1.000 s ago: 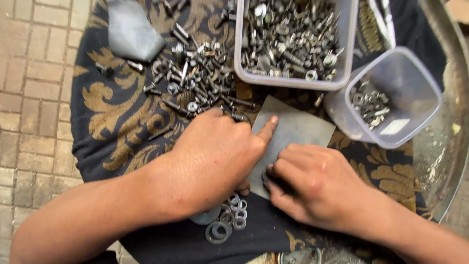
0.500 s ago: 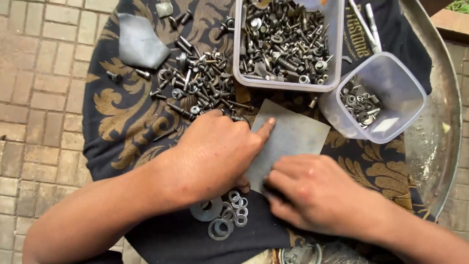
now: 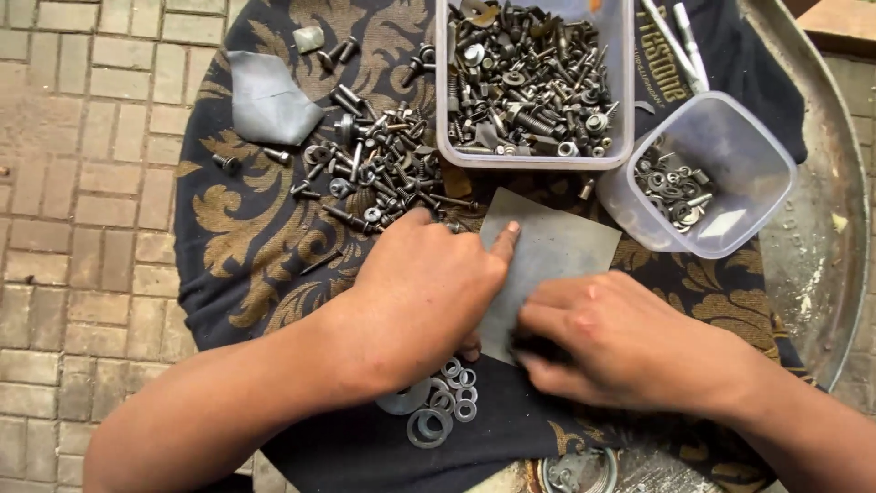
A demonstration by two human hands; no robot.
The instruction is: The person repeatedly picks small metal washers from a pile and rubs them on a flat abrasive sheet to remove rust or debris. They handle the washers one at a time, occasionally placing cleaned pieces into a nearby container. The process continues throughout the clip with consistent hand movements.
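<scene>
A grey sheet of abrasive paper (image 3: 557, 251) lies flat on a dark cloth with gold patterns (image 3: 246, 237). My left hand (image 3: 424, 292) presses down on the sheet's left edge, forefinger stretched along it. My right hand (image 3: 620, 342) is curled over the sheet's lower part, fingertips pinched on something small and hidden against the paper. Several flat washers (image 3: 443, 402) lie just below my left hand. A loose pile of bolts and screws (image 3: 379, 173) lies beyond my left hand.
A clear rectangular tub full of bolts and nuts (image 3: 534, 82) stands at the back. A smaller clear tub with a few washers (image 3: 698, 173) tilts at the right. A grey scrap (image 3: 265, 100) lies far left. The cloth covers a round metal tray (image 3: 821, 219) on brick paving.
The view has shifted slightly downward, so the tubs and pile appear higher. My right hand has slid a little on the paper; my left hand stays pressed on its edge.
</scene>
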